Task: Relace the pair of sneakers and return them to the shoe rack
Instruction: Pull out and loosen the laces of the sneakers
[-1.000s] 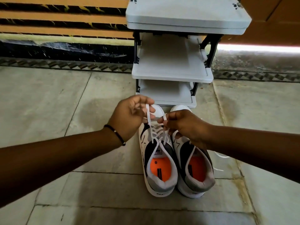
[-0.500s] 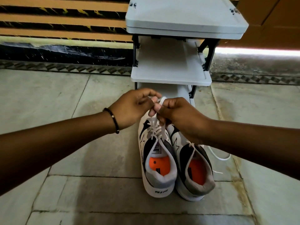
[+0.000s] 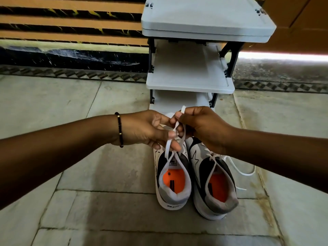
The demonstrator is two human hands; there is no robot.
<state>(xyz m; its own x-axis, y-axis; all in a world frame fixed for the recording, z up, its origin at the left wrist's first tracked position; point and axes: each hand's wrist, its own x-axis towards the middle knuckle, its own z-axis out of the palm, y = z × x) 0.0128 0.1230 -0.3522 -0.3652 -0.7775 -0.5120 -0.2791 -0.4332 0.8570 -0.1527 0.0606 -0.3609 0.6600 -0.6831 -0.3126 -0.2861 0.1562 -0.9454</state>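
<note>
Hands now closer together than before. Left hand (image 3: pixel 150 129) and right hand (image 3: pixel 200 127) both pinch the lace (image 3: pixel 174 129). Sneakers (image 3: pixel 174 176) below them, toes toward rack (image 3: pixel 190 86).

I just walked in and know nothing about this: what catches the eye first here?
Two hands, the left hand and right hand, meet mid-picture, pinching a white lace above the left sneaker. Beside it, the right sneaker shows a bright orange insole, its laces trailing loose. Behind them stands a grey shoe rack.

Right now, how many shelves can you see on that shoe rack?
3. The top shelf, the middle shelf below it, and the bottom shelf, mostly hidden behind the hands.
</note>
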